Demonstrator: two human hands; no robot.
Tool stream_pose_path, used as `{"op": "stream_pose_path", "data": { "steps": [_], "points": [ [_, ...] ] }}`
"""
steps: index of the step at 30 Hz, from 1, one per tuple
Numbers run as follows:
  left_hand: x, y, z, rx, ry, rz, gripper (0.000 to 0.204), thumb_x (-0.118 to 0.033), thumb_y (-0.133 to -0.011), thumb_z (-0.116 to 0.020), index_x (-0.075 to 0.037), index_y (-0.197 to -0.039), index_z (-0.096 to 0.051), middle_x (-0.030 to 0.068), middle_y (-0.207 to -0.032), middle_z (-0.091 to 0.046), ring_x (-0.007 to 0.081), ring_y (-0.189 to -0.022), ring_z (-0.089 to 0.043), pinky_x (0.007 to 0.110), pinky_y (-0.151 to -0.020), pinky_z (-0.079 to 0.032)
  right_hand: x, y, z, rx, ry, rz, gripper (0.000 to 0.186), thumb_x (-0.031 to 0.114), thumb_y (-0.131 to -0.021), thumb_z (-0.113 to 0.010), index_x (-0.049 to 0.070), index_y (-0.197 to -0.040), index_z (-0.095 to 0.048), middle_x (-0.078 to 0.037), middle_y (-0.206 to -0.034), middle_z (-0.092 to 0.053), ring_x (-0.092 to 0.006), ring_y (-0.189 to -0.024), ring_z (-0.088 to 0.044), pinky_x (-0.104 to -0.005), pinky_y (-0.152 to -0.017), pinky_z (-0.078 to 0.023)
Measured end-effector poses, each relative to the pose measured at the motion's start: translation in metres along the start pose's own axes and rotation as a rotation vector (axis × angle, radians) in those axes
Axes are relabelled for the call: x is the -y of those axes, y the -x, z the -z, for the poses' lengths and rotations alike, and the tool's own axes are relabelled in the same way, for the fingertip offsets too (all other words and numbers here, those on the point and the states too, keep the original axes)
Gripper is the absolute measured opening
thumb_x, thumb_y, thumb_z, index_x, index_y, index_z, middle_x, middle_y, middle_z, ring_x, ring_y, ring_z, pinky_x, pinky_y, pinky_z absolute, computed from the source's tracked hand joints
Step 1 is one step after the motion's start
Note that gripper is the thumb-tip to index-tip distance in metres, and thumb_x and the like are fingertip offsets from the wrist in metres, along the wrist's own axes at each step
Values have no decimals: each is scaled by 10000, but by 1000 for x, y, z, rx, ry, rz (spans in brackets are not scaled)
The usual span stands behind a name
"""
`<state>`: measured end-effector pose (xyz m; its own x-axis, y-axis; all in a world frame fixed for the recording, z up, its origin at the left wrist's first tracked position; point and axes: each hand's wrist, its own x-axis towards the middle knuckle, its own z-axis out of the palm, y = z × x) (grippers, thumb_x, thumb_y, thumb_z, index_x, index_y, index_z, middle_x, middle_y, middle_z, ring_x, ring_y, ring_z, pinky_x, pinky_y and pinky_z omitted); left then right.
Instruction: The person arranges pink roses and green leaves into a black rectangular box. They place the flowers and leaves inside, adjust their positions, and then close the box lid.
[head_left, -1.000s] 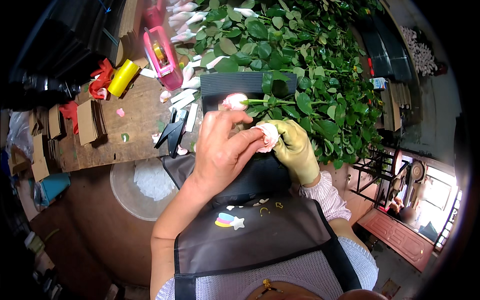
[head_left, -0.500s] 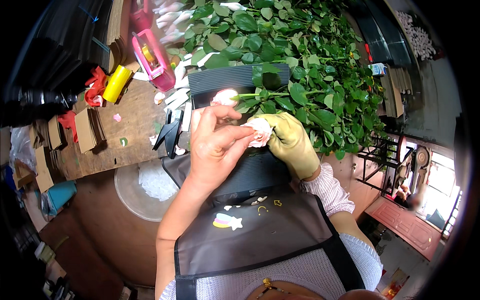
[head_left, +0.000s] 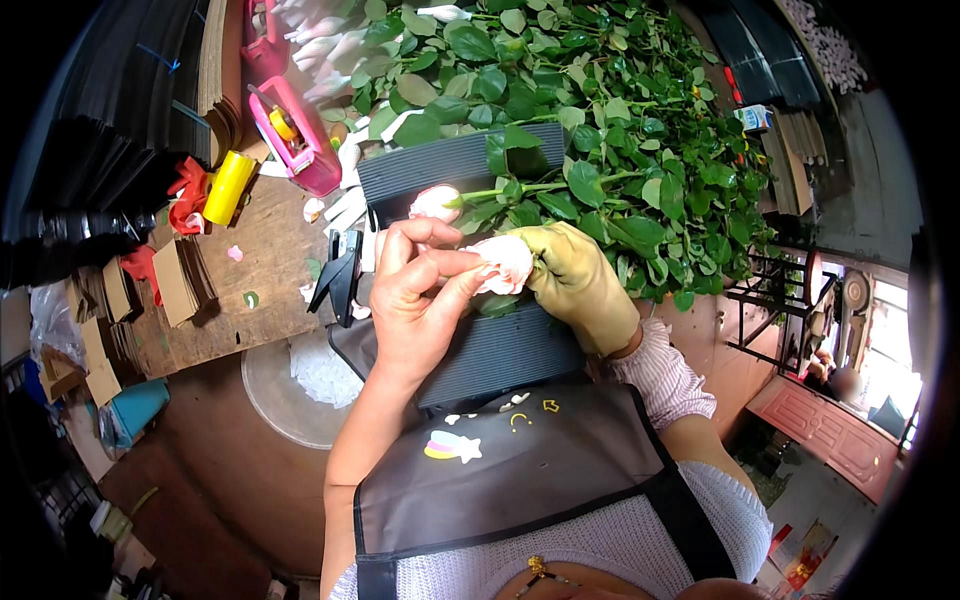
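A pale pink rose is held up between my two hands, in front of my apron. In a yellow rubber glove, my right hand is closed around the rose just below its bloom; the glove hides the stem there. My bare left hand pinches a petal at the bloom's left edge between thumb and forefinger, the other fingers curled above. Just beyond lies a second pink rose, its leafy stem running right across a dark ribbed sheet. Another ribbed part shows beneath my hands.
Leafy rose stems are heaped at the far right. On the wooden table are a black stapler, a pink tape dispenser, a yellow roll and cardboard pieces. A round tub with white pieces stands below the table edge.
My left hand has drawn slightly left, still pinching at the rose, and the bloom has shifted left with it. The whole view has also turned a little.
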<state>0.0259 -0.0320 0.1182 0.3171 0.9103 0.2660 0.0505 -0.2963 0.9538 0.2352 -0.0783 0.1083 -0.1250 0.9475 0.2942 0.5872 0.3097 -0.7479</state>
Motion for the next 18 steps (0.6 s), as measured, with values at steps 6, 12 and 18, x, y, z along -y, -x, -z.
{"op": "stream_pose_path", "data": {
  "steps": [6, 12, 18],
  "points": [
    [7, 7, -3, -21, 109, 51, 130, -15, -801, -841, -48, -913, -784, 77, -1107, -589, 173, -1047, -556, 266, -759, -501, -4, 1, -2, -31, -12, 30, 328, 53, -850, -776, 103, -1159, -678, -83, -977, -746, -298, -851, -707, -399, -788, -552],
    [0, 6, -8, -112, 129, 139, 138, -13, -838, -826, -28, -960, -765, 84, -1156, -542, 135, -1045, -555, 205, -701, -484, 0, 0, 1, 1, 13, 42, 344, 39, -838, -773, 101, -1164, -682, -84, -987, -748, -292, -864, -709, -395, -801, -553],
    [-7, 1, 21, -365, 2, -196, 189, -45, -947, -688, -19, -1133, -667, 105, -1219, -554, 200, -1094, -534, 329, -928, -469, 2, 0, 0, 2, -2, -6, 355, -19, -820, -718, 98, -1156, -721, -81, -1005, -749, -287, -866, -703, -392, -810, -547]
  ]
}}
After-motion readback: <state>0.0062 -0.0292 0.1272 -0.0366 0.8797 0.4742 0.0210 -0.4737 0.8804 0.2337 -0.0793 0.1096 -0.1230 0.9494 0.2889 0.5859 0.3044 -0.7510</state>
